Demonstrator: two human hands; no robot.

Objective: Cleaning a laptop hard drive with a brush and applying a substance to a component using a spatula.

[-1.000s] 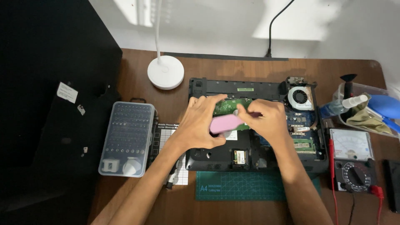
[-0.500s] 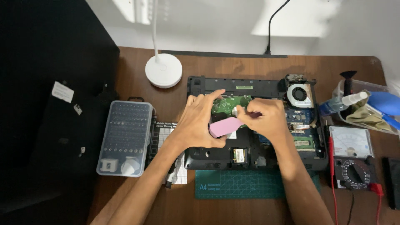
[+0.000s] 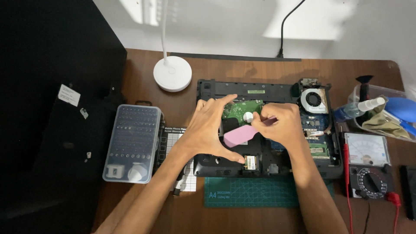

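With the laptop base already opened, the pink pry tool is pinched in the right hand beside the still-seated drive, left hand spread open.

Over the last second the left hand opened out: fingers that had been bunched over the drive spread, index finger arching up toward the top of the bay, thumb stretched down toward the small card at the laptop's lower edge. More of the green drive board and its round hub came into sight. The pink tool slid slightly left and lower, lying flatter between both hands. The right hand pulled its fingers tighter around the tool's right end. The camera drifted a little; the lamp base sat further left in view.
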